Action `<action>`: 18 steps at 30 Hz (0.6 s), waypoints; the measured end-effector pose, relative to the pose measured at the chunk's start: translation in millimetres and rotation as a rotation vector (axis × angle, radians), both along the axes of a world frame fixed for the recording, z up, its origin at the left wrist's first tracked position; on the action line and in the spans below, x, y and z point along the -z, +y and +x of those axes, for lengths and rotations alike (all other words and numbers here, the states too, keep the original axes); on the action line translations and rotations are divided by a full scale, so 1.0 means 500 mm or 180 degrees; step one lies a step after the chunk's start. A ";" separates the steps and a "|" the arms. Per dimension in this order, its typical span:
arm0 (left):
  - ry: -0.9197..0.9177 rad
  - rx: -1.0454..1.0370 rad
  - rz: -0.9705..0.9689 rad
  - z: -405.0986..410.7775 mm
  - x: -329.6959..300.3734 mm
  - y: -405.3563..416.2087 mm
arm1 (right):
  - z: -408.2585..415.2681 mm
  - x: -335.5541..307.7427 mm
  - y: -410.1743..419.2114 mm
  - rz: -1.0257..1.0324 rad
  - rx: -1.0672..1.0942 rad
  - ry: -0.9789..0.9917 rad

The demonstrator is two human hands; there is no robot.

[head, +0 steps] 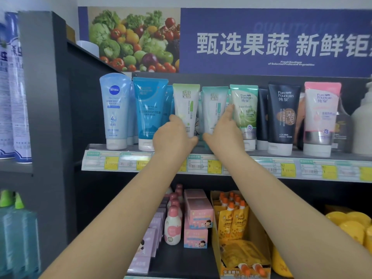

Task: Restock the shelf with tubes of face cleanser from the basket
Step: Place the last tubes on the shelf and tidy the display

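Observation:
Several face cleanser tubes stand cap-down in a row on the top shelf (201, 152). My left hand (173, 135) grips a white tube with a green top (186, 105) near its lower end. My right hand (223, 129) grips the neighbouring white tube with a teal top (213, 105), its index finger stretched up along the tube's right edge. Beside them stand a pale blue Nivea tube (114, 109), a blue tube (149, 109), a green Pure Fountain tube (244, 109), a black tube (281, 115) and a pink tube (320, 115). The basket is out of view.
Price tags (205, 165) line the shelf edge. The lower shelf holds pink bottles (173, 226), pink boxes (198, 216), a yellow carton of orange-capped pouches (235, 220) and yellow items (350, 222). Spray cans (14, 87) stand on a grey unit at left. A white bottle (362, 121) is at far right.

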State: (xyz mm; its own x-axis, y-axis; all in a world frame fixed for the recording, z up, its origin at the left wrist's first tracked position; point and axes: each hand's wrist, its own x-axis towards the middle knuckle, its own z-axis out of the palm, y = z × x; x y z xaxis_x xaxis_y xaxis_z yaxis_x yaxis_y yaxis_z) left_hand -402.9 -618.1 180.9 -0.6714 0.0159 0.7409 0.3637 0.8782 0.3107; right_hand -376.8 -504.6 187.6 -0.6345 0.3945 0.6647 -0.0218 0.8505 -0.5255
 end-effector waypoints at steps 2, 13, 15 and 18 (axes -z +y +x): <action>-0.0006 0.0003 0.0007 0.000 0.001 0.000 | 0.000 0.000 0.001 0.0006 -0.0020 0.0018; -0.0071 0.0015 0.0039 0.003 0.001 0.001 | 0.000 -0.008 0.008 -0.0067 -0.0288 -0.0218; -0.0067 0.0015 0.0043 0.002 0.001 0.001 | 0.006 -0.010 0.010 -0.0103 -0.0412 -0.0230; -0.0064 0.0021 0.0035 0.002 0.001 0.001 | 0.018 -0.010 0.014 -0.0101 -0.0564 -0.0266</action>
State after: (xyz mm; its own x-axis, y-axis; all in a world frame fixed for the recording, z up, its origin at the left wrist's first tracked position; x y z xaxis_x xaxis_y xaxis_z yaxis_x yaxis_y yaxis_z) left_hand -401.8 -617.8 180.2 -0.6861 0.0124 0.7274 0.3631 0.8723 0.3275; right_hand -367.7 -497.6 192.5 -0.7485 0.2915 0.5957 -0.1248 0.8202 -0.5583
